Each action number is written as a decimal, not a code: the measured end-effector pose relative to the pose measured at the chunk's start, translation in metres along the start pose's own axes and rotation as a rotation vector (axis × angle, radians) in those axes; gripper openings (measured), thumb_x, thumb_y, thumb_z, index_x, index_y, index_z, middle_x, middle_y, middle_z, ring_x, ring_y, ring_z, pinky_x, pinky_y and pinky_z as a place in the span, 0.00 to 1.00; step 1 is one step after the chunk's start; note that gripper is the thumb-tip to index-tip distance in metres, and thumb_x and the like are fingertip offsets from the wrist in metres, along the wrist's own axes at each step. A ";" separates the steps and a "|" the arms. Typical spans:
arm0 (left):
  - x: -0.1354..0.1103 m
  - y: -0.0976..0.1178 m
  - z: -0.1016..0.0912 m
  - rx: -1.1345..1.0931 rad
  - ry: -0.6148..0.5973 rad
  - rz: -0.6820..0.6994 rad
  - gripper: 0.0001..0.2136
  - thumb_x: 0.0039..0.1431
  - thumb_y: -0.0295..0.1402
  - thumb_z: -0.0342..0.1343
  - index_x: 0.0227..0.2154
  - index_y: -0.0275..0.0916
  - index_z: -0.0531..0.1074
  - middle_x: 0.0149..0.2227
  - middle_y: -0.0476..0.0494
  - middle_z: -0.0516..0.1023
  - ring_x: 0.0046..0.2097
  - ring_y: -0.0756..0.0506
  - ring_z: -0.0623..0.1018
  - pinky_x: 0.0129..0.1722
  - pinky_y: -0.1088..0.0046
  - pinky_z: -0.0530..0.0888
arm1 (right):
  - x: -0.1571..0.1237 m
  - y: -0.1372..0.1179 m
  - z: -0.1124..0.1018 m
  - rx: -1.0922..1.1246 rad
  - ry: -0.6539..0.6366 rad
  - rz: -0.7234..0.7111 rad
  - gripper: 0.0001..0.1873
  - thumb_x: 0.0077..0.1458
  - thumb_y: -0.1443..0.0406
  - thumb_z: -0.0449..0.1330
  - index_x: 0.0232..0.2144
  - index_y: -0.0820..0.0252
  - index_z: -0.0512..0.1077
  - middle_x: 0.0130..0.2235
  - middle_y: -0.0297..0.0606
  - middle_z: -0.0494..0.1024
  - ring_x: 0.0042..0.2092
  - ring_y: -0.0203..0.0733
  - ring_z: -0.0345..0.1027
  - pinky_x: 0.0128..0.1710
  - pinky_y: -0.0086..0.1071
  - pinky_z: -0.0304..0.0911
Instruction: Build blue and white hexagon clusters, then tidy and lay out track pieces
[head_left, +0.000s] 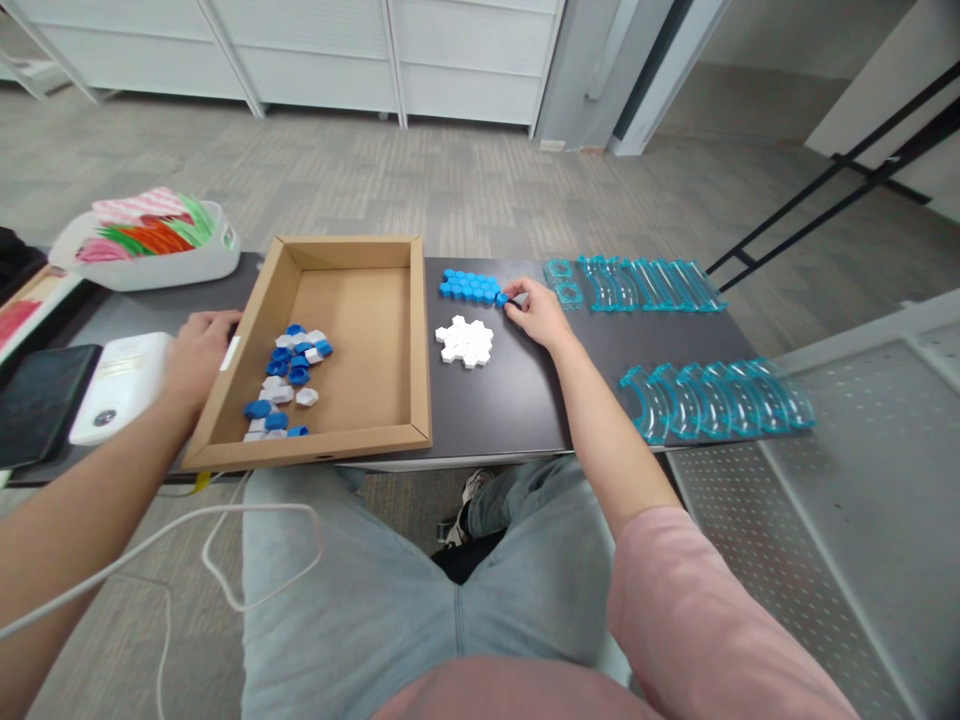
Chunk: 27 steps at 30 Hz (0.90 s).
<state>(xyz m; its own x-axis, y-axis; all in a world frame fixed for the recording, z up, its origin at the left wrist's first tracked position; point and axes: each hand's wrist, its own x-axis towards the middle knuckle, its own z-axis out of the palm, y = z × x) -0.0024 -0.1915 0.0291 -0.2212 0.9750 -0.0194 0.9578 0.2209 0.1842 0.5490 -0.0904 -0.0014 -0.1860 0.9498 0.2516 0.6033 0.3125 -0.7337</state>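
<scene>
My right hand (534,312) has its fingertips closed on a small blue hexagonal piece (502,299) at the right end of a cluster of blue hexagonal pieces (466,286). These lie side by side in rows near the table's far edge. Just in front of them sits a patch of white hexagonal pieces (465,342). My left hand (198,352) rests against the outer left side of a shallow cardboard box (418,350), fingers stretched forward and holding nothing. Inside the box, loose blue and white pieces (298,352) are heaped toward the left and near side.
Clear teal curved track-like pieces stand in a far row (649,284) and a near row (712,400) on the right. At left are a white device (124,388), a black tablet-like slab (46,400) and a white basket (157,268) of colourful items. A white cable (195,515) hangs in front.
</scene>
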 end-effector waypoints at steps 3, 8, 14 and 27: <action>-0.001 0.000 0.000 0.006 0.010 0.005 0.35 0.70 0.45 0.44 0.74 0.33 0.69 0.76 0.17 0.69 0.75 0.22 0.70 0.77 0.40 0.68 | 0.000 -0.001 0.000 -0.004 0.005 -0.002 0.13 0.58 0.67 0.66 0.47 0.54 0.79 0.52 0.43 0.89 0.33 0.41 0.67 0.43 0.41 0.67; -0.002 0.004 -0.004 0.043 -0.025 0.015 0.39 0.66 0.46 0.45 0.76 0.31 0.67 0.76 0.18 0.69 0.76 0.24 0.70 0.78 0.44 0.69 | 0.001 -0.001 0.000 0.003 0.006 0.013 0.14 0.58 0.66 0.68 0.47 0.53 0.79 0.52 0.41 0.89 0.33 0.41 0.66 0.42 0.40 0.67; -0.003 0.008 -0.005 0.014 -0.015 -0.001 0.39 0.67 0.48 0.44 0.74 0.31 0.70 0.75 0.18 0.69 0.76 0.22 0.70 0.79 0.43 0.68 | 0.002 0.001 0.000 0.024 0.005 0.026 0.13 0.59 0.64 0.69 0.47 0.53 0.79 0.52 0.41 0.88 0.33 0.41 0.66 0.40 0.39 0.66; -0.004 0.009 -0.007 0.005 -0.032 -0.003 0.36 0.69 0.44 0.48 0.76 0.31 0.68 0.76 0.18 0.68 0.76 0.22 0.69 0.78 0.41 0.68 | 0.002 0.000 0.001 0.033 0.024 0.054 0.12 0.60 0.66 0.68 0.47 0.54 0.80 0.52 0.42 0.89 0.31 0.39 0.66 0.42 0.40 0.69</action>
<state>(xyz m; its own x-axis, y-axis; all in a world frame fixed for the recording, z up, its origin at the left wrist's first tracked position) 0.0054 -0.1933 0.0375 -0.2183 0.9745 -0.0519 0.9580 0.2241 0.1788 0.5480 -0.0882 -0.0012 -0.1345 0.9648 0.2259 0.5860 0.2613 -0.7670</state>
